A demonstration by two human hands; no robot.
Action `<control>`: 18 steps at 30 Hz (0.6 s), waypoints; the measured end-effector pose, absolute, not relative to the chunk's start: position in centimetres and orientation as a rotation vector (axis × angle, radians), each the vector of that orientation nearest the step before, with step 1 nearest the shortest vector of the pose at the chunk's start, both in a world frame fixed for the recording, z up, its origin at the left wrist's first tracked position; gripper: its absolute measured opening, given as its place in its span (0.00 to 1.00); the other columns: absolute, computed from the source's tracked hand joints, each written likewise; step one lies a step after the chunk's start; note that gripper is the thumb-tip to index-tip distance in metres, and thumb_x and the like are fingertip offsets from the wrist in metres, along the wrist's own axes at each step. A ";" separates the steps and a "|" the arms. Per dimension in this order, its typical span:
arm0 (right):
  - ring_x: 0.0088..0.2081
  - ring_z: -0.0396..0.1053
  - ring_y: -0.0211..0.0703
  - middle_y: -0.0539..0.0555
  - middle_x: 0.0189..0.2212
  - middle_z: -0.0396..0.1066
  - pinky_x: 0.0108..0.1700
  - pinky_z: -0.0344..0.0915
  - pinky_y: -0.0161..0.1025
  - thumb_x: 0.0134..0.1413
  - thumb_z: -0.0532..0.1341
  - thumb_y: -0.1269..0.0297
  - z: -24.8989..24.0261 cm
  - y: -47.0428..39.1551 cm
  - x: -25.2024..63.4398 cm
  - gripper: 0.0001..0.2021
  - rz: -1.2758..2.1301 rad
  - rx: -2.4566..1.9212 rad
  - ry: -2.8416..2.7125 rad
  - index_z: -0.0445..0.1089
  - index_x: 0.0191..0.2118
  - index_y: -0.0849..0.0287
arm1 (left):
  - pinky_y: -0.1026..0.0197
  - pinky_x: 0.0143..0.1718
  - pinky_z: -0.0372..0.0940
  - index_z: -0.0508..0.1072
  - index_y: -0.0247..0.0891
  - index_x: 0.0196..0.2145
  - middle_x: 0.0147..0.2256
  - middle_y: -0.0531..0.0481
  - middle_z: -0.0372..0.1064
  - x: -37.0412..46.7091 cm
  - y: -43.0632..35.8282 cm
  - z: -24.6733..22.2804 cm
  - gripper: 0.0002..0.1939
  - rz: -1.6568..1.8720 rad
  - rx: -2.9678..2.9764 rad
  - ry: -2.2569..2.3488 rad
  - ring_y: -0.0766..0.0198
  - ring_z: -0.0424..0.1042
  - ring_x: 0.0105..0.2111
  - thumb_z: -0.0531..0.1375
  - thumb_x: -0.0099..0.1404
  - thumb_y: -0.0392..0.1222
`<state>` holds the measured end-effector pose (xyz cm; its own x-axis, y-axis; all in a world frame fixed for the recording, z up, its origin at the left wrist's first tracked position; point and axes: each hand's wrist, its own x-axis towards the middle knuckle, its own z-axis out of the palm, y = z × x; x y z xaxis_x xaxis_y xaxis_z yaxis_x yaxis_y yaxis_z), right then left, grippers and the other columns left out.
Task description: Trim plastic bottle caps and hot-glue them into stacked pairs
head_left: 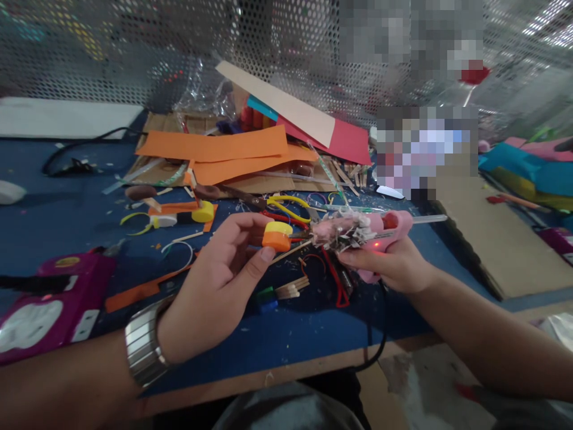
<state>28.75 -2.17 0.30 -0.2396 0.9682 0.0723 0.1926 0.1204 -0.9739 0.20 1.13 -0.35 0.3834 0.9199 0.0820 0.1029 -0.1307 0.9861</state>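
Observation:
Between the thumb and fingers of my left hand [224,280] are two stacked bottle caps, a yellow cap [278,228] on an orange cap [276,240]. My right hand [394,263] grips a pink hot glue gun [394,230], its red light lit and a clear glue stick [430,219] jutting from the back. Strings of dried glue and fluff coat the gun's front. Its nozzle points left, close to the caps; whether it touches them I cannot tell. Beneath, on the blue table, lie yellow-handled scissors [290,203] and a green cap [266,294] beside several wooden sticks [293,288].
A purple power box [54,298] stands at the left. Orange paper strips [210,146] and red card [349,143] lie on cardboard at the back. A small assembly with a yellow cap [203,211] sits left of centre. More cardboard [501,239] lies at the right.

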 end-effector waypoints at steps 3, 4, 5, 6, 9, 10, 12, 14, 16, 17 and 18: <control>0.60 0.84 0.56 0.51 0.53 0.88 0.70 0.77 0.51 0.65 0.78 0.52 0.2 -2.2 28.8 0.13 1.181 -1.110 -1.580 0.89 0.53 0.41 | 0.49 0.55 0.82 0.74 0.46 0.55 0.52 0.45 0.82 0.2 1.1 -0.5 0.12 0.929 1.537 0.962 0.52 0.84 0.50 0.67 0.78 0.48; 0.60 0.84 0.56 0.51 0.53 0.88 0.70 0.77 0.51 0.64 0.78 0.52 0.2 -2.2 28.8 0.13 1.182 -1.101 -1.574 0.89 0.53 0.41 | 0.50 0.55 0.82 0.74 0.46 0.55 0.51 0.45 0.82 0.2 1.1 -0.5 0.12 0.927 1.538 0.961 0.52 0.84 0.51 0.67 0.78 0.48; 0.60 0.84 0.57 0.51 0.53 0.88 0.70 0.78 0.52 0.64 0.78 0.53 0.1 -2.2 28.8 0.13 1.184 -1.102 -1.566 0.89 0.53 0.41 | 0.50 0.55 0.82 0.75 0.46 0.55 0.51 0.46 0.82 0.2 1.1 -0.5 0.12 0.925 1.538 0.959 0.52 0.84 0.51 0.67 0.78 0.48; 0.60 0.84 0.57 0.51 0.53 0.88 0.70 0.78 0.52 0.64 0.78 0.53 0.1 -2.2 28.8 0.13 1.186 -1.115 -1.560 0.89 0.53 0.41 | 0.50 0.55 0.82 0.75 0.46 0.56 0.51 0.46 0.82 0.2 1.1 -0.5 0.12 0.923 1.536 0.957 0.53 0.83 0.51 0.67 0.79 0.48; 0.60 0.84 0.58 0.52 0.54 0.88 0.68 0.79 0.51 0.63 0.79 0.52 0.2 -2.3 28.7 0.13 1.187 -1.157 -1.552 0.89 0.52 0.42 | 0.50 0.55 0.81 0.75 0.46 0.56 0.50 0.46 0.81 0.1 1.1 -0.5 0.13 0.925 1.534 0.948 0.53 0.83 0.51 0.67 0.79 0.50; 0.59 0.84 0.58 0.52 0.54 0.88 0.68 0.79 0.50 0.63 0.79 0.52 0.3 -2.3 28.7 0.13 1.189 -1.165 -1.549 0.89 0.52 0.42 | 0.50 0.55 0.81 0.75 0.46 0.56 0.50 0.46 0.81 0.0 1.1 -0.5 0.13 0.924 1.534 0.946 0.53 0.83 0.51 0.67 0.79 0.50; 0.58 0.85 0.57 0.51 0.53 0.88 0.67 0.80 0.49 0.61 0.79 0.52 0.5 -2.2 28.5 0.13 1.192 -1.158 -1.539 0.90 0.51 0.42 | 0.50 0.55 0.81 0.75 0.46 0.56 0.50 0.46 0.81 0.0 1.1 -0.5 0.13 0.924 1.534 0.942 0.52 0.83 0.51 0.67 0.79 0.50; 0.57 0.85 0.58 0.52 0.52 0.89 0.65 0.81 0.49 0.60 0.80 0.50 0.7 -2.2 28.3 0.13 1.192 -1.168 -1.514 0.90 0.49 0.43 | 0.50 0.56 0.81 0.75 0.46 0.56 0.51 0.46 0.81 0.0 1.1 -0.5 0.13 0.925 1.531 0.941 0.52 0.83 0.51 0.67 0.79 0.50; 0.56 0.85 0.59 0.53 0.49 0.89 0.61 0.83 0.49 0.57 0.81 0.48 0.7 -2.2 28.3 0.16 1.193 -1.193 -1.495 0.90 0.48 0.45 | 0.51 0.55 0.81 0.75 0.46 0.56 0.50 0.46 0.81 0.0 1.1 -0.5 0.13 0.926 1.529 0.940 0.52 0.83 0.51 0.67 0.79 0.50; 0.55 0.85 0.59 0.54 0.48 0.89 0.58 0.84 0.49 0.56 0.81 0.47 0.7 -2.1 28.3 0.17 1.195 -1.206 -1.493 0.89 0.48 0.47 | 0.52 0.54 0.81 0.75 0.46 0.56 0.50 0.46 0.81 0.0 1.1 -0.5 0.13 0.926 1.529 0.939 0.53 0.83 0.50 0.67 0.79 0.50; 0.55 0.85 0.60 0.55 0.47 0.89 0.56 0.85 0.49 0.55 0.82 0.46 0.6 -2.1 28.3 0.18 1.196 -1.221 -1.492 0.89 0.48 0.48 | 0.52 0.54 0.81 0.75 0.46 0.57 0.50 0.46 0.81 -0.1 1.1 -0.5 0.13 0.925 1.529 0.940 0.53 0.83 0.50 0.67 0.79 0.50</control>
